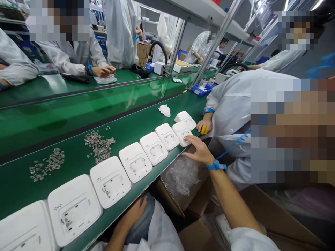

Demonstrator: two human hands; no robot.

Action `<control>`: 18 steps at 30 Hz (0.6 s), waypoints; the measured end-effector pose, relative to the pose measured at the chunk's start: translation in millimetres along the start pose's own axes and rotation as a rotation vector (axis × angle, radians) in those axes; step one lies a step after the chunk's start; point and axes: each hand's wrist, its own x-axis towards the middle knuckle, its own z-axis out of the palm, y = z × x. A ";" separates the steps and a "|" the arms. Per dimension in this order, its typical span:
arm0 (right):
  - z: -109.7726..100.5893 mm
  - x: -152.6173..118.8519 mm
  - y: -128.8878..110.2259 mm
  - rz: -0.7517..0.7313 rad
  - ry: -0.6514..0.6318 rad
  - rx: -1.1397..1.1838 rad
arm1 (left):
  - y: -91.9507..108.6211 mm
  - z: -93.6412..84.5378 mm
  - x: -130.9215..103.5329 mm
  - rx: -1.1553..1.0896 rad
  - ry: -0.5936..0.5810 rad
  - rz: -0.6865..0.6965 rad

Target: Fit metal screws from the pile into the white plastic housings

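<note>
Several white square plastic housings [110, 182] form a slanting row along the near edge of the green table [136, 130]. My right hand [198, 150], with a blue wrist strap, reaches to the far end of the row. Its fingertips touch the white housing [180, 131] second from that end, with fingers and thumb apart. Below the table edge, my left hand [138, 209] rests by my lap, fingers partly spread and nothing seen in it. Two piles of small metal parts [99, 144] lie behind the row.
A co-worker's hand [205, 126] with yellow finger covers rests at the table edge by the last housing. An open cardboard box [171, 195] with clear plastic bags stands below. Crumpled white paper [164, 110] and a blue bin [202, 90] are farther back.
</note>
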 end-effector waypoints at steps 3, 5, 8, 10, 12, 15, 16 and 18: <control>-1.0 -15.4 1.2 0.004 -0.017 -0.057 | 11.8 2.0 1.2 -0.097 0.016 -0.013; -0.2 -22.5 -0.3 0.018 0.030 -0.098 | 27.0 8.1 4.7 -0.181 -0.007 -0.007; -4.5 -31.5 -16.3 0.011 0.120 -0.118 | 65.9 21.0 19.2 -0.384 -0.057 0.064; -14.1 -39.7 -40.4 0.006 0.170 -0.123 | 101.2 31.5 36.2 -0.556 -0.068 0.116; -26.9 -51.2 -74.4 0.030 0.200 -0.128 | 138.6 44.7 54.8 -0.757 -0.071 0.138; -41.0 -73.4 -133.8 0.121 0.192 -0.099 | 184.7 68.2 68.8 -1.081 -0.074 0.085; -42.5 -81.0 -152.8 0.149 0.173 -0.081 | 194.5 75.5 66.8 -1.175 -0.079 0.042; -41.2 -94.4 -185.2 0.182 0.132 -0.041 | 203.7 86.0 53.5 -1.326 -0.105 -0.060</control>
